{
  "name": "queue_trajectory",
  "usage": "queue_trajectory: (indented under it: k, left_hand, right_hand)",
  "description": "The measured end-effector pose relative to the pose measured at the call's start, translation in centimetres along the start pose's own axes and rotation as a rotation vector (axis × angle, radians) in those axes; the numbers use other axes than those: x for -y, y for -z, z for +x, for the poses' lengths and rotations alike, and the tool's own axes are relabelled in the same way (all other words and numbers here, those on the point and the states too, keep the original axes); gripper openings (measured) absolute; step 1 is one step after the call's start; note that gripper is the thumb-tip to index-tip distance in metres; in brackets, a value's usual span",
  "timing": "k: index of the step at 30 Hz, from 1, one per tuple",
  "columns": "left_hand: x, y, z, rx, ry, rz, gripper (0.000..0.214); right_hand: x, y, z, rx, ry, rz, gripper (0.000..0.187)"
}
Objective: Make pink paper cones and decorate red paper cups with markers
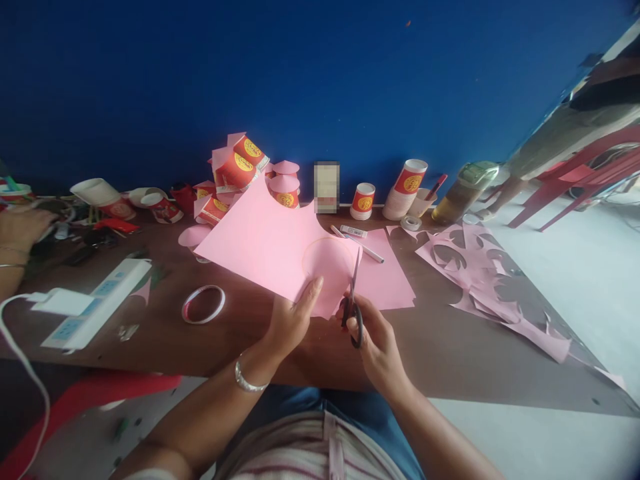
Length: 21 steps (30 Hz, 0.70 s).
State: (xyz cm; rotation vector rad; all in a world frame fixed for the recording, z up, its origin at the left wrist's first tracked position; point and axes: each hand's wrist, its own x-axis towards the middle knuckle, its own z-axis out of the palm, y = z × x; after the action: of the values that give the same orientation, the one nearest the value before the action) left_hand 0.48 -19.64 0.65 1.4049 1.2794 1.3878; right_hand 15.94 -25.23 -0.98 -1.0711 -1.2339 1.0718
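Note:
My left hand (295, 319) is closed on a large sheet of pink paper (255, 243), thumb on top and fingers underneath. A faint circle is drawn on the sheet, and a curved piece is cut out of its far edge. In my right hand (377, 337) is a pair of black-handled scissors (354, 303), blades pointing away from me at the right edge of the sheet, beside the drawn circle. More pink paper (385, 287) lies on the table beneath. A marker pen (373, 253) and a small white box-like item (353, 231) rest on it.
Pink cut-out scraps (480, 267) spread over the table's right side. Red paper cups (363, 201), some with pink cone tops, line the wall. A tape ring (203, 305) and a power strip (97, 303) lie left. Another person's hand (25, 227) is at far left.

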Motion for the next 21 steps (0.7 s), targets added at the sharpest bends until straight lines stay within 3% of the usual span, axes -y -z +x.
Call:
queue_trajectory:
  k: [5,21]
  left_hand:
    - [-0.2,0.04,-0.09,0.039,0.025,-0.063,0.024]
    - [-0.54,-0.11,-0.17,-0.005,-0.037,-0.037,0.022]
  right_hand:
    - [-0.39,-0.09,-0.09,-0.016,-0.004,0.006,0.038]
    - [-0.22,-0.7,-0.04,-0.03,0.084,-0.087,0.033]
